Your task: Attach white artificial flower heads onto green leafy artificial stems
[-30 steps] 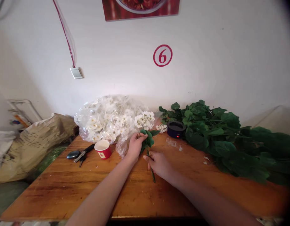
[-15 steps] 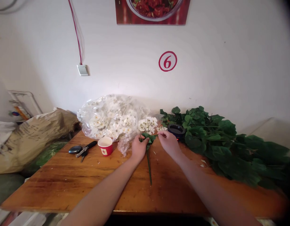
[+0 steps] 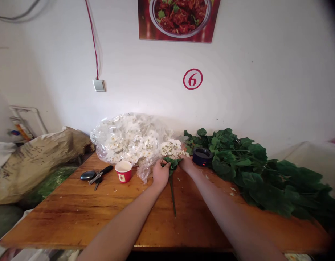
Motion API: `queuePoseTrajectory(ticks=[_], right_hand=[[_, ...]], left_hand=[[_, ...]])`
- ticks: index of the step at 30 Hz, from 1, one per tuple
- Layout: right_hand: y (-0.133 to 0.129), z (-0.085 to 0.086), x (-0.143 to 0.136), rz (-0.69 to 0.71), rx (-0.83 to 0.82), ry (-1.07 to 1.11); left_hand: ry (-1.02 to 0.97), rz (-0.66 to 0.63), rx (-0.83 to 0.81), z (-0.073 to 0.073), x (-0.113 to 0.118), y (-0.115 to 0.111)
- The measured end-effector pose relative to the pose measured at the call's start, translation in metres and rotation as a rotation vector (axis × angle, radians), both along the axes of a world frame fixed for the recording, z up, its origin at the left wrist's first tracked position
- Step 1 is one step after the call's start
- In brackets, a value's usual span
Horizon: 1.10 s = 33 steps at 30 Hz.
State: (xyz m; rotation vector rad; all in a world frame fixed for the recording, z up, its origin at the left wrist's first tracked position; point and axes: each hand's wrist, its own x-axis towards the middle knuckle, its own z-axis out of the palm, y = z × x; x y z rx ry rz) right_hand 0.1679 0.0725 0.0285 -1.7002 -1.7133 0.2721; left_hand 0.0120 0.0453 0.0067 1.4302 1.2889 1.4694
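Artif. flower stem (image 3: pixel 172 197): mid-table, white blossoms (image 3: pixel 170 148) toward the far edge, bare end toward the near edge. L hand (image 3: pixel 161 174) grips it just under the blossoms, thumb pressed on the green leaves (image 3: pixel 174 164). R hand (image 3: pixel 186 164) is just right of these, by a smaller white sprig (image 3: pixel 185 154); its fingertips are hidden, so can't tell if it's pinching anything.

Just changed: 1 sec ago the R hand was on the stem's lower part; now it's up near the blossoms. Meaning, prob., the L hand alone steadies the stem while the R hand works at leaf/blossom level.

Next out: dark-blue pot (image 3: pixel 200 161) w/ red light, just right of the R hand. Clear bag (image 3: pixel 129 139) of white flowers along the far edge, left of ctr; red cup (image 3: pixel 124 177) in front, keys (image 3: pixel 96 178) nearer the left edge. Leaf heap (image 3: pixel 254 174) runs from far edge to right edge of table (image 3: pixel 102 217).
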Motion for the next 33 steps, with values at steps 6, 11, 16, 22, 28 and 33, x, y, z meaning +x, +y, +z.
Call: queuePoseTrajectory(ticks=[6, 11, 16, 22, 28, 33], right_hand=[[-0.028, -0.001, 0.009, -0.051, 0.106, 0.228], [-0.067, 0.035, 0.016, 0.154, 0.389, 0.938], [-0.095, 0.061, 0.018, 0.403, 0.246, 1.246], [-0.084, 0.05, 0.006, 0.472, -0.313, 1.353], [-0.072, 0.036, 0.005, 0.343, -0.392, 1.4], [-0.07, 0.033, 0.003, 0.273, -0.299, 1.272]], left_hand=[[0.039, 0.027, -0.003, 0.004, -0.001, -0.003], [0.14, -0.001, 0.077, 0.007, -0.002, -0.01], [0.353, -0.071, 0.151, 0.016, 0.0, -0.026], [0.445, -0.19, 0.313, 0.012, 0.005, -0.027], [0.395, -0.219, 0.268, 0.007, 0.001, -0.021], [0.372, -0.261, 0.236, 0.01, 0.0, -0.025]])
